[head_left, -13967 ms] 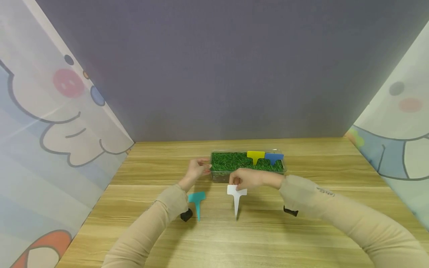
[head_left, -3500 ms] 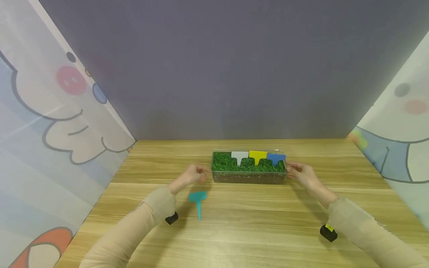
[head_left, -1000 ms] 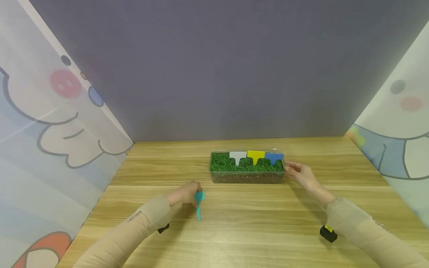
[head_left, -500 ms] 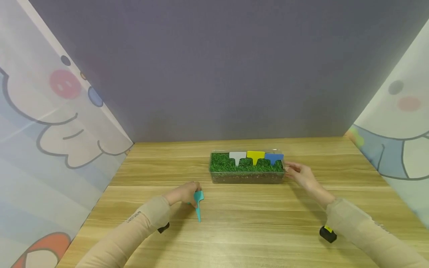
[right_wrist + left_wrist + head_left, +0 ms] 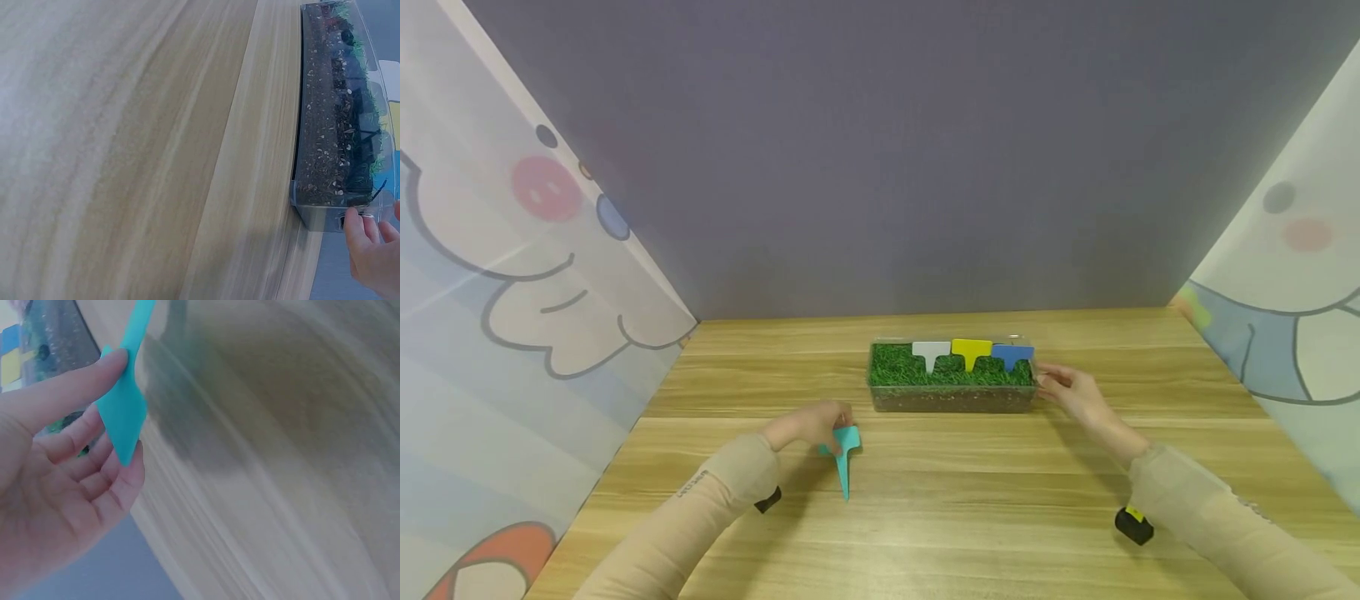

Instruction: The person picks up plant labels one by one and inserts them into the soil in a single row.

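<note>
My left hand (image 5: 811,423) pinches a teal T-shaped plant label (image 5: 844,450) between thumb and fingers, its pointed stem toward the table's front edge. In the left wrist view, the thumb presses the teal label (image 5: 127,406) near where head meets stem. My right hand (image 5: 1078,396) touches the right end of a clear planter box (image 5: 953,400) with its fingertips. Green artificial grass (image 5: 895,360) tops dark soil in the box. A white label (image 5: 931,350), a yellow label (image 5: 972,349) and a blue label (image 5: 1012,355) stand in the grass, from the middle to the right.
The wooden table (image 5: 955,500) runs back to a grey panel (image 5: 880,167). Cartoon-printed curtains (image 5: 512,250) stand on both sides. Black wrist-camera parts show under the sleeves.
Earlier my right hand held the white label, which now stands in the grass. My left hand has left the box's left end and taken hold of the teal label. Lately both hands barely move.
</note>
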Available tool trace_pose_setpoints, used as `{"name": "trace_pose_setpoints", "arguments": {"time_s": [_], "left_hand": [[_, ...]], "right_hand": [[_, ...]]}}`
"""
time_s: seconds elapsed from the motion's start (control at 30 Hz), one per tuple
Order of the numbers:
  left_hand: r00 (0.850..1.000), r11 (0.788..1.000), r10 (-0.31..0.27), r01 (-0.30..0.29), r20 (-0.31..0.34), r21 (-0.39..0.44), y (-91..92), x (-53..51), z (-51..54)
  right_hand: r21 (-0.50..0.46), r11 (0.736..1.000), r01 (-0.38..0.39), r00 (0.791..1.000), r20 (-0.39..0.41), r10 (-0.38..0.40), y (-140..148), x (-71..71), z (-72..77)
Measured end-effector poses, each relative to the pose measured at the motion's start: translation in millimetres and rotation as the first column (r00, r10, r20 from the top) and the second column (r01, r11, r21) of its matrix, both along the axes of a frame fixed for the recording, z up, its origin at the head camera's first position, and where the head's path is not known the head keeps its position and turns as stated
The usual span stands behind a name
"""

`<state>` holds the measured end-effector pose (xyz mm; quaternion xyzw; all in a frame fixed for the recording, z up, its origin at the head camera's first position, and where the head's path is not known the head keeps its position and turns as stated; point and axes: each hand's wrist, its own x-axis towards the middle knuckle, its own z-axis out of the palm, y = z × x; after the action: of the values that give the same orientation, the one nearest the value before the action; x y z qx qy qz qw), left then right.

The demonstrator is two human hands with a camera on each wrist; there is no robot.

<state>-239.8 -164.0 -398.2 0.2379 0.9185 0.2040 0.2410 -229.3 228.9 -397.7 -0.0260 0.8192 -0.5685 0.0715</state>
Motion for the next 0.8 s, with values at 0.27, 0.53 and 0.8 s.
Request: {"name": "trace_pose_setpoints", "arguments": {"time_s": [0.27,0.53,0.8], "left_hand": [[0.989,0.984,-0.126,0.116,0.072,0.135,-0.8,-1.7,9.3],[0.975,0.963,-0.179,0.147,0.130,0.224,3.2,2.7,27.8],[0.974,0.958,-0.205,0.180,0.095,0.222,7.9,2.2,44.9]], "right_hand": [[-0.002,1.000,0.005,1.000,-0.004,-0.005,2,-1.0,-1.8],[0.001,1.000,0.011,1.000,-0.002,-0.011,0,-0.5,0.6],[-0.015,1.000,0.006,1.000,0.008,-0.005,-1,-0.1,0.8]]}}
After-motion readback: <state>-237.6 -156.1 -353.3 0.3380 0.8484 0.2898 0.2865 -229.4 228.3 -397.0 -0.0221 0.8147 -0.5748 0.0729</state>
